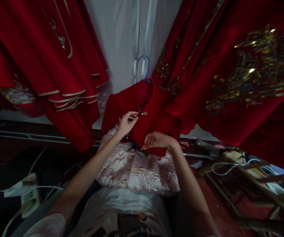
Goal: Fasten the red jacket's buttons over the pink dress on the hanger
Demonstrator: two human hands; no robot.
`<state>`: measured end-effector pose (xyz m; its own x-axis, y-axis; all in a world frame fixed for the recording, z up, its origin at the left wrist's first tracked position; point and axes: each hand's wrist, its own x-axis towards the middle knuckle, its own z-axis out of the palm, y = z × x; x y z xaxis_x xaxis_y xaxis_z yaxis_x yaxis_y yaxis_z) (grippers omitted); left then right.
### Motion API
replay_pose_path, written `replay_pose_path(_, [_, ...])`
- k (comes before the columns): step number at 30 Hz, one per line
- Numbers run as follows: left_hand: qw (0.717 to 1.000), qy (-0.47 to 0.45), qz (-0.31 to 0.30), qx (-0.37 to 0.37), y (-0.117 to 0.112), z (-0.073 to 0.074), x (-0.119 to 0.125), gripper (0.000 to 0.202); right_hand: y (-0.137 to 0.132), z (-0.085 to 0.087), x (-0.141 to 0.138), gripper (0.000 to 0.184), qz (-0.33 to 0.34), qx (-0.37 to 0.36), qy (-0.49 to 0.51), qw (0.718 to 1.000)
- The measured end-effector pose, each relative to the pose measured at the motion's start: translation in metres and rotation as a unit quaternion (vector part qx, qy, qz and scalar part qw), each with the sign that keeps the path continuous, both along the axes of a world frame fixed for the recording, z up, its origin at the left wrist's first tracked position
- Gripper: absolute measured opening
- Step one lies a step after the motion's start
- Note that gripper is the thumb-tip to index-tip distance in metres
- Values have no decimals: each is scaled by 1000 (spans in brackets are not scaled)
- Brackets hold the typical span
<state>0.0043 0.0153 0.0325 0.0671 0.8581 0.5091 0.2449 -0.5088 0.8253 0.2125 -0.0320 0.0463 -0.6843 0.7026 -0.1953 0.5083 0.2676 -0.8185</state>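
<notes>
A short red jacket [156, 105] hangs in front of me on a purple hanger [148, 67], above a pale pink brocade skirt with shiny gold lines [139, 171]. Fingers closed, my left hand [129, 123] is at the jacket's front opening, beside a beaded clasp [144, 113] below the collar. Lower down, my right hand [156, 139] pinches the jacket's front edge by a small beaded fastener [143, 147]. Pearl-like beads dangle along the jacket's other front edge, partly behind my left hand.
Red garments with cream piping [67, 65] hang at left; red garments with gold sequins [250, 75] hang at right. Metal rails [145, 29] run down the pale wall. A power strip with cables [30, 196] lies lower left. A wooden frame [230, 194] stands lower right.
</notes>
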Motion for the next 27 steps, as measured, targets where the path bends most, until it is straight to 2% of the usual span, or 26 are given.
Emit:
replay_pose_path(2, [988, 110, 41, 99, 3, 16, 5, 31, 1, -2, 2, 16, 3, -18, -3, 1000])
replay_pose_path(5, [942, 253, 98, 198, 8, 35, 8, 34, 2, -3, 2, 14, -8, -31, 8, 999])
replay_pose_path(9, [899, 356, 68, 244, 15, 50, 7, 22, 2, -3, 2, 13, -9, -18, 0, 1000])
replay_pose_path(13, [888, 374, -22, 267, 20, 62, 7, 14, 3, -5, 2, 7, -8, -2, -12, 1000])
replay_pose_path(16, [891, 372, -84, 246, 24, 69, 8, 14, 4, -7, 1, 6, -10, 3, -18, 1000])
replay_pose_path(19, [895, 368, -116, 225, 28, 73, 9, 16, 5, -7, 0, 8, -9, 15, -31, 999])
replay_pose_path(23, [908, 348, -118, 200, 32, 77, 10, 11, 4, -7, -1, 8, -10, 29, -42, 999])
replay_pose_path(27, [879, 407, -73, 237, 35, 79, 13, 13, 3, -5, -1, 8, -14, 35, -52, 998])
